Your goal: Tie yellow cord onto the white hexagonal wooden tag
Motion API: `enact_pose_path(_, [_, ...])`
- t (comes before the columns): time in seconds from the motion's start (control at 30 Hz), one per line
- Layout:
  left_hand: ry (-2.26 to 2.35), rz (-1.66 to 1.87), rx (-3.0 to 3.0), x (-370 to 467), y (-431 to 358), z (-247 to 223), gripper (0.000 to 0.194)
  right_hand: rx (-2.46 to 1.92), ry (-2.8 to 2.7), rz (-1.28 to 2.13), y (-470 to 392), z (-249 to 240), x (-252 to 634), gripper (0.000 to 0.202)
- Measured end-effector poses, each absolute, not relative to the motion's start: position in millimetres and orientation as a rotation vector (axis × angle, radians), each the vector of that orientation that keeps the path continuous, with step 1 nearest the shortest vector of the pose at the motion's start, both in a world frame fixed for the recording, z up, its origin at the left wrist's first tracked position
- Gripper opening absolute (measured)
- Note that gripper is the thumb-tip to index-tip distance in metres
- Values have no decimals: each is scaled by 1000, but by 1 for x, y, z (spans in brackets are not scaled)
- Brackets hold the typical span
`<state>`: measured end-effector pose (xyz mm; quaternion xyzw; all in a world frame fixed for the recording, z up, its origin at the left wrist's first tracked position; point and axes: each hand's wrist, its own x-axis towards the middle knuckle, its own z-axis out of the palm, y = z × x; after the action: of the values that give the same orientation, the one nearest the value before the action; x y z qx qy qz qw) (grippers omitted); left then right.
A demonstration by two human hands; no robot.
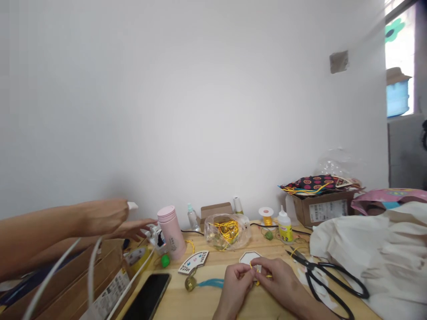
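Observation:
Close together over the wooden table, my left hand (236,281) and my right hand (277,276) both pinch a thin yellow cord (256,283). Parts of the cord are hidden by my fingers. Just behind them lies a white octagonal card (247,256) with a dark edge, partly covered by my right hand. Left of my left hand, a blue tassel (211,282) stretches from a gold bell (190,283). A fan-shaped card (194,262) with small drawings lies above the bell. Black-handled scissors (312,266) rest open to the right of my right hand.
Another person's arms (83,220) reach in from the left, near a pink cup (171,233). A phone (148,297) and cardboard box (110,284) lie left. Behind are a plastic bag of yellow cords (227,233) and a glue bottle (285,229). White cloth (373,249) covers the right.

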<state>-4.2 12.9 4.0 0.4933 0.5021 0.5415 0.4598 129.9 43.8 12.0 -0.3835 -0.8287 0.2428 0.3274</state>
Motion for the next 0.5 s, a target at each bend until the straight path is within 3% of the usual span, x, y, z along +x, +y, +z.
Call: enact_pose_path(0.5, [1278,1422,1108,-1,12,1,25,-1106,-2235,350,42,18,133,16])
